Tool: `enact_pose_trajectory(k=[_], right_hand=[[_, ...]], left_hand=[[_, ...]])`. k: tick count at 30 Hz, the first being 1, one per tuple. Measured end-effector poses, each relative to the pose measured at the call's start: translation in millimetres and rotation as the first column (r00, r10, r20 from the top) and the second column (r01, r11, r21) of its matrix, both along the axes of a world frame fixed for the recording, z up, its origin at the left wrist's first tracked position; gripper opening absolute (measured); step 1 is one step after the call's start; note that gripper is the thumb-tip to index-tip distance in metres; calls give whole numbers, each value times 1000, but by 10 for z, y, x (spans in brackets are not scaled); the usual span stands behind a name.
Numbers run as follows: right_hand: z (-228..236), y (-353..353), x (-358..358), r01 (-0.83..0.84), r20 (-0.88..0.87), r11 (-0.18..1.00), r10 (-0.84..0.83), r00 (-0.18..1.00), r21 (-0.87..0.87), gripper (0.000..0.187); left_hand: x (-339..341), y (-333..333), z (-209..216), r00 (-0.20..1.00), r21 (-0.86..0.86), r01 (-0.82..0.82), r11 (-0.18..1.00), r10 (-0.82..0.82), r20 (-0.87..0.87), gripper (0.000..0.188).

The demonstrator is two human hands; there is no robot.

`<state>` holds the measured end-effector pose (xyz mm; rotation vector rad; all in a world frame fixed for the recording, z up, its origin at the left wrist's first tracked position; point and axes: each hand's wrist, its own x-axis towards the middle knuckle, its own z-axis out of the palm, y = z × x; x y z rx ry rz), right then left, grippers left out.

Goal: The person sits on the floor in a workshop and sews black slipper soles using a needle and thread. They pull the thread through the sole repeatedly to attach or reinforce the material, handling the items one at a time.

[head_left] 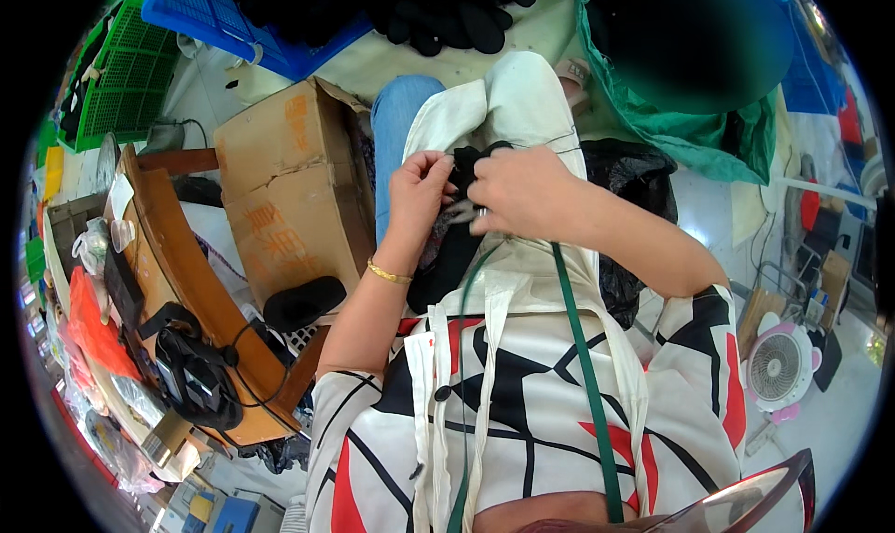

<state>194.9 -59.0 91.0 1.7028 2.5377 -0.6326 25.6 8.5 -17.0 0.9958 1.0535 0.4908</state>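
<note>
A black fabric piece point(462, 171) is held over my lap, between my two hands. My left hand point(418, 196) pinches its left edge with thumb and fingertips. My right hand point(522, 190) is closed on its right side, knuckles up and fingertips partly hidden. A small shiny metallic bit point(482, 212) shows at the right fingers; I cannot make out what it is. More black cloth point(455, 258) hangs below my hands across the pale apron point(531, 95). A thin dark thread point(563, 147) sticks out to the right of the hands.
A cardboard box point(280, 179) stands left of my knees, beside a cluttered wooden table point(177, 244). A blue crate point(200, 16) and a heap of black fabric pieces point(457, 16) lie ahead. Right are a green sack point(629, 104), black plastic bag point(643, 174) and fan point(779, 367).
</note>
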Motion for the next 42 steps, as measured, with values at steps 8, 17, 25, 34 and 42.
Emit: enact_pose_trajectory(k=[8,17,25,34,42], right_hand=[[-308,-296,376,291,-104,955,-284,953,61,16],[-404,-608,774,425,-405,905,-392,826,-8,16],[-557,-810,816,630,-756,551,-648,-91,-548,21],[-386,-848,260,718,-724,633,-636,267,-292,30],[-688,-958,390,532,-651,611,-746,140,-586,29]], left_hand=[[-63,-164,73,899,190,426,885,-389,-202,19],[-54,-276,146,866,215,471,855,-403,-294,26],[-81,-373,631,878,601,476,643,-392,-276,16],[-76,-534,637,968,192,250,949,-237,-87,16],[-58,-550,679,943,314,325,892,-284,-171,25]])
